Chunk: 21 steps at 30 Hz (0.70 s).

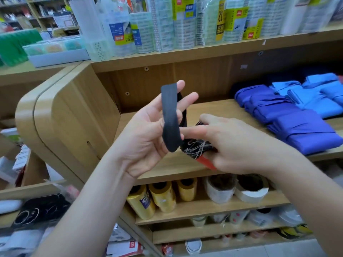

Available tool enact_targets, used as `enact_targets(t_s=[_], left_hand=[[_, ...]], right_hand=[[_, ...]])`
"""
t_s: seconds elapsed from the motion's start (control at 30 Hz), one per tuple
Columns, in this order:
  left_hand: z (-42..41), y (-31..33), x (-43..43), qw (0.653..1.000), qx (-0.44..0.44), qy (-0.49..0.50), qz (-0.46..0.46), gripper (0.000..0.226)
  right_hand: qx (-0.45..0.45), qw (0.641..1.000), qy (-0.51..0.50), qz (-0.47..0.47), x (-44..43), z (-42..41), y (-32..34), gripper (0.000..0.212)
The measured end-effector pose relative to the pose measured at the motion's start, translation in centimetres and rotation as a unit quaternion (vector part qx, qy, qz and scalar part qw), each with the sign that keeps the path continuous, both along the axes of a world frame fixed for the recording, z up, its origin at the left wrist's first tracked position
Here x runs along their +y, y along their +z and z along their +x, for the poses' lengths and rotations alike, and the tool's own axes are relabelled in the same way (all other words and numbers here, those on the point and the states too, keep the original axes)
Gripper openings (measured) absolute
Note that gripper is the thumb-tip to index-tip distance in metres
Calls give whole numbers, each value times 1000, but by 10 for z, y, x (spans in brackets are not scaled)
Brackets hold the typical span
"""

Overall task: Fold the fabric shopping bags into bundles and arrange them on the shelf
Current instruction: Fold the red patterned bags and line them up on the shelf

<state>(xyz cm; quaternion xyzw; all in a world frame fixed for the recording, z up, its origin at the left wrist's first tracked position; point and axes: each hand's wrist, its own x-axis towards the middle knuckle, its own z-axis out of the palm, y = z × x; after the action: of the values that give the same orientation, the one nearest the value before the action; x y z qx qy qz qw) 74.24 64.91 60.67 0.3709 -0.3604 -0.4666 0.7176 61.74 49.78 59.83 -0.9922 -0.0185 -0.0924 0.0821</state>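
Note:
A small black fabric bag bundle with white line print and a red edge is held in front of the wooden shelf. My right hand grips the bundle from the right. Its black strap loops up over the straightened fingers of my left hand, which faces palm up. Dark blue folded bag bundles lie on the shelf's right part, with lighter blue bundles behind them.
The shelf's left half shows bare wood. Above stand packs of clear tape rolls. Below sit yellow rolls and white tape rolls. A rounded shelf end panel is at the left, with assorted stationery beyond it.

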Motion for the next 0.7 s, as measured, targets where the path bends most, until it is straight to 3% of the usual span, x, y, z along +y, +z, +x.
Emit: enact_targets(t_s=[0.13, 0.2, 0.3, 0.37, 0.4, 0.43, 0.53, 0.6, 0.7], left_hand=[[-9, 4, -5, 986, 128, 101, -37, 60], [-10, 1, -1, 979, 155, 123, -38, 54], [-4, -9, 8, 984, 52, 171, 14, 49], [3, -15, 15, 971, -74, 221, 49, 62], [6, -18, 20, 947, -187, 256, 55, 67], [9, -21, 23, 898, -327, 289, 52, 69], [8, -30, 20, 695, -659, 289, 19, 70], [4, -34, 7, 603, -758, 249, 1, 68], [3, -29, -10, 503, -835, 222, -20, 46]], right_hand=[[-109, 971, -5, 214, -13, 11, -22, 25], [-107, 951, -8, 290, -19, 12, -24, 15], [-23, 915, 18, 401, -29, 9, -21, 16], [5, 865, 46, 500, -35, 5, -21, 27], [15, 829, 60, 557, -37, 3, -22, 27], [25, 785, 74, 614, -36, 2, -23, 23], [42, 663, 136, 735, -27, 1, -29, 13], [50, 612, 173, 770, -19, 3, -36, 16], [68, 570, 207, 792, -11, 4, -46, 18]])
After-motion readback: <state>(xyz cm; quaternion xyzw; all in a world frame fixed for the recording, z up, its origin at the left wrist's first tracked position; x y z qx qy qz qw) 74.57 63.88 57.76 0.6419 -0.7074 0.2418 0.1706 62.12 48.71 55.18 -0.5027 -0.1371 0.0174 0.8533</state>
